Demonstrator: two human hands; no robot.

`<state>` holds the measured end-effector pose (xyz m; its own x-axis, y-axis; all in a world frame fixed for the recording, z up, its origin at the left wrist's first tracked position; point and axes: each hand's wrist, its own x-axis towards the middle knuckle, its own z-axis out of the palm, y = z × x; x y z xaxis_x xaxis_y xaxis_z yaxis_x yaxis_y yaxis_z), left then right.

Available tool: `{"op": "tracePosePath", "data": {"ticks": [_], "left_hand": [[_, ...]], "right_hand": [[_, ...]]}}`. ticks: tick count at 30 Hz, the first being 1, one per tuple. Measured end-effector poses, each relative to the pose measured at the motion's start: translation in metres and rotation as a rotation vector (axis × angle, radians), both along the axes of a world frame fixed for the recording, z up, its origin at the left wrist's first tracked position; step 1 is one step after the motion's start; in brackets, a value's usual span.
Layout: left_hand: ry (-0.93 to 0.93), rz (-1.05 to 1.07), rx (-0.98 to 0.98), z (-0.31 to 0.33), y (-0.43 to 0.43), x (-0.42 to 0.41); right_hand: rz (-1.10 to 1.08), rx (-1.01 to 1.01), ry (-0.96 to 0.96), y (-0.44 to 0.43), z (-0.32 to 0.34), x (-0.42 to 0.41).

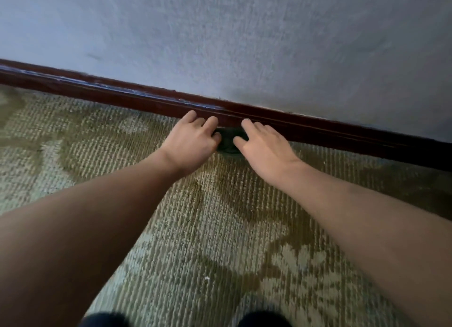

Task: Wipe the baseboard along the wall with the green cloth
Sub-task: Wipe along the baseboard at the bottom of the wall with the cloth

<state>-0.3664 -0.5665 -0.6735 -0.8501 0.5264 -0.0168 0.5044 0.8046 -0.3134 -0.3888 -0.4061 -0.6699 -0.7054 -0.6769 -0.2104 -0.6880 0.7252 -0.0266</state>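
Scanning from the left, the dark reddish baseboard (pixel 97 92) runs slantwise along the far edge of the floor, under a grey-blue wall (pixel 244 45), with some bluish glare on its left stretch. The left hand (pixel 193 140) sits over the patterned carpet (pixel 195 229) right at that far edge, fingers curled, knuckles up by the baseboard. Its fingertips are tucked in at one side of the green cloth (pixel 230 140), but honestly I can't tell if it's pinching it or just touching. The cloth is bunched on the carpet at the foot of the baseboard, between both hands, mostly covered and so dark in shadow that its shape is hard to read. The right hand (pixel 265 148) is relaxed, fingers fairly straight, forefinger reaching the baseboard, thumb resting on the cloth. Two dark shapes (pixel 105 320) at the near edge are cut off.
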Motion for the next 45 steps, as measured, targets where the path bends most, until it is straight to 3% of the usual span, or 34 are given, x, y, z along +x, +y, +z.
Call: {"op": "tracePosePath", "data": {"ticks": [7,13,23,29,34,39,45], "left_hand": [[0.179,-0.066,0.013,-0.019,-0.038,-0.042],[0.167,-0.058,0.113,-0.031,-0.047,-0.049],[0.056,0.009,0.297,-0.037,-0.053,-0.05],[0.097,-0.022,0.144,-0.046,-0.058,-0.034],[0.105,0.024,0.21,-0.025,-0.055,-0.045],[0.097,-0.008,0.176,-0.033,-0.058,-0.049],[-0.032,0.067,0.266,-0.035,-0.054,-0.052]], "right_hand": [[0.003,-0.014,0.217,-0.026,-0.031,-0.039],[-0.103,-0.03,0.246,-0.027,-0.042,-0.035],[-0.216,-0.069,0.115,-0.039,-0.041,-0.036],[-0.085,0.098,0.136,-0.044,-0.048,-0.011],[-0.185,0.006,0.229,-0.041,-0.037,-0.03],[-0.193,0.023,0.174,-0.042,-0.045,-0.032],[-0.262,-0.064,0.113,-0.044,-0.047,-0.032]]}}
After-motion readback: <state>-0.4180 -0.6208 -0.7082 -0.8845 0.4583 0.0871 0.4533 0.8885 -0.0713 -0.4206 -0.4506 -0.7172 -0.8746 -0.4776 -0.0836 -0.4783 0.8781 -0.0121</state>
